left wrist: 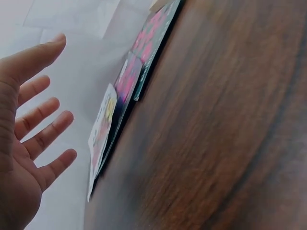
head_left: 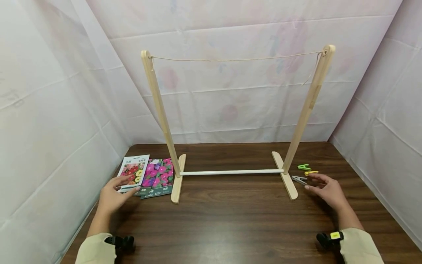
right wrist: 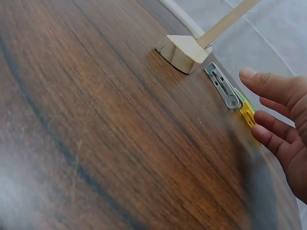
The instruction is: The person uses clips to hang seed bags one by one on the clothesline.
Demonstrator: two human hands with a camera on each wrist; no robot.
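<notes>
Three flower seed packets overlap at the table's left: a white one with red and yellow flowers [head_left: 133, 172] on top, a purple-flowered packet [head_left: 152, 172] in the middle and a pink-flowered packet [head_left: 166, 175] on the right. Above the white packet hovers my left hand [head_left: 114, 192], fingers spread and holding nothing. To the right lie a grey clothespin [head_left: 299, 179], a yellow clothespin [head_left: 311, 172] and a green clothespin [head_left: 304, 167]. My right hand [head_left: 328, 191] is beside them, its fingers loosely bent with nothing in them; in the right wrist view the grey clothespin [right wrist: 223, 86] shows apart from the thumb.
A wooden frame stands mid-table, with a left post [head_left: 161, 113], a right post [head_left: 306, 110] and a white rod [head_left: 230, 172] low between them. A thin string [head_left: 230, 60] spans the post tops. Pale cloth [head_left: 230, 106] hangs behind the brown table [head_left: 224, 220].
</notes>
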